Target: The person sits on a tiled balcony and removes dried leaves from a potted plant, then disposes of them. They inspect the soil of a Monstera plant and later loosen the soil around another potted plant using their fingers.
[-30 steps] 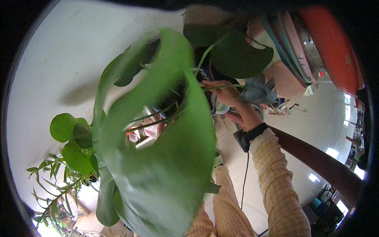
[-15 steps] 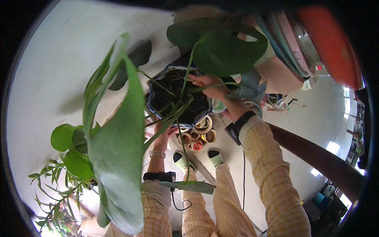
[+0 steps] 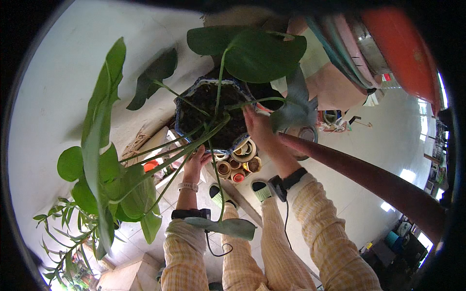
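An eight-sided flower pot (image 3: 180, 127) with a blue and white rim stands in the middle, full of dark soil (image 3: 196, 99). Long stems rise from it to big green leaves (image 3: 264, 56), one large leaf (image 3: 99, 126) hanging at the left. At the pot's near left side, my left hand (image 3: 195, 162) has its fingers curled against the wall, partly hidden below the rim. My right hand (image 3: 259, 128) grips the right rim, fingertips over the edge beside a stem.
Several small pots (image 3: 238, 165) stand close below the big pot, near my green slippers (image 3: 262, 190). A brown wooden bar (image 3: 359, 169) slants across the right. Stacked basins, one red (image 3: 403, 53), lean at the upper right. A leafy plant (image 3: 68, 237) grows lower left.
My right hand has come nearer along the right rim, away from the soil's far edge. The large front leaf has swung left, and the pot sits slightly farther left in view.
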